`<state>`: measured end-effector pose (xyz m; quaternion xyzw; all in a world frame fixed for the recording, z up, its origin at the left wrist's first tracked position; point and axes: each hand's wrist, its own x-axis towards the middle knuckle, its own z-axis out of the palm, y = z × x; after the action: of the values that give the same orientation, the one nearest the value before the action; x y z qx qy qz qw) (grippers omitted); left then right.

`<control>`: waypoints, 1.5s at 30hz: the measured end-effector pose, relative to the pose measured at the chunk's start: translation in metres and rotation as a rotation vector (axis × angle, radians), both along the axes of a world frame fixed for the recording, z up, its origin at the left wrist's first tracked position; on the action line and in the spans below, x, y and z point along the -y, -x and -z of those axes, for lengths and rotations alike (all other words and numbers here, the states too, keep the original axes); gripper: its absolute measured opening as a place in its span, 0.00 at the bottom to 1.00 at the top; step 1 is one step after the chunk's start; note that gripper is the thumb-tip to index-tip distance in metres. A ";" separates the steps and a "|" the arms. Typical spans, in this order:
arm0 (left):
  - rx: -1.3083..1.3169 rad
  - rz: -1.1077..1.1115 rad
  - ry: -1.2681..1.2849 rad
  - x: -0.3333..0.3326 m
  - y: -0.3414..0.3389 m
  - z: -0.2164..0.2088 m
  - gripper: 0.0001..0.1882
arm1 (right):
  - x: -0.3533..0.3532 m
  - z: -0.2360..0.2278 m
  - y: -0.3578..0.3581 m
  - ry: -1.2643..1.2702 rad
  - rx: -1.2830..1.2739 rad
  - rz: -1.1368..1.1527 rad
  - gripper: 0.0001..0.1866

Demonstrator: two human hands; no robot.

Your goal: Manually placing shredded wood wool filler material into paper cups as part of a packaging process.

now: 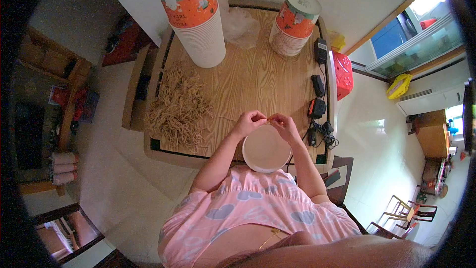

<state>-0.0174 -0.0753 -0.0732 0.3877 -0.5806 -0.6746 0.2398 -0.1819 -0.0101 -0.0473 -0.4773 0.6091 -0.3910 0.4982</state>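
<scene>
A white paper bucket [267, 150] is held against my body at the table's near edge, its mouth facing up. At the bucket's far rim my left hand [251, 122] is closed in a pinch. Just beside it my right hand [283, 125] pinches too, the fingertips of both almost meeting. Between them shows a thin orange-brown strand [268, 119], too small to tell more. To the left on the table lies a loose heap of tan cords [179, 106].
Upside-down stacks of paper buckets stand at the far left [201, 37] and far right [297, 22], with clear plastic wrap [241, 27] between. Black adapters [317, 85] and cables line the right edge of the wooden table [243, 77]. A red plastic stool [342, 74] stands beyond that edge.
</scene>
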 end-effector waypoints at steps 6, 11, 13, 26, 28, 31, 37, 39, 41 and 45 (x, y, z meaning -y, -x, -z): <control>-0.016 0.015 0.096 0.000 0.001 0.008 0.06 | 0.000 -0.004 -0.003 0.100 -0.014 0.018 0.04; 0.007 0.024 0.081 0.000 0.002 0.011 0.06 | 0.000 0.006 0.000 0.094 -0.009 0.008 0.05; 0.011 0.014 0.071 0.000 0.001 0.015 0.06 | 0.001 0.005 -0.004 0.102 0.069 0.033 0.07; -0.176 -0.037 -0.259 0.000 -0.002 0.005 0.06 | 0.003 -0.001 -0.010 0.116 -0.211 0.081 0.05; -0.176 -0.035 -0.273 0.000 -0.002 0.006 0.06 | 0.002 -0.004 -0.011 0.114 -0.239 0.088 0.05; -0.206 -0.052 -0.346 0.001 -0.003 0.009 0.06 | 0.001 -0.005 -0.011 0.114 -0.260 0.092 0.04; -0.144 -0.035 -0.249 0.000 0.000 0.009 0.06 | 0.001 0.000 -0.009 0.076 -0.270 0.092 0.06; -0.120 -0.019 -0.193 0.000 0.001 0.007 0.06 | 0.000 0.001 -0.009 0.065 -0.263 0.102 0.06; -0.103 -0.021 -0.183 0.001 0.002 0.010 0.06 | 0.000 0.004 -0.009 0.111 -0.238 0.118 0.05; -0.130 -0.063 -0.253 0.001 0.002 0.018 0.06 | -0.001 -0.006 -0.010 0.106 -0.227 0.127 0.05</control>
<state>-0.0195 -0.0763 -0.0908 0.3885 -0.4616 -0.7583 0.2470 -0.1718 -0.0091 -0.0416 -0.5044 0.6693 -0.3968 0.3744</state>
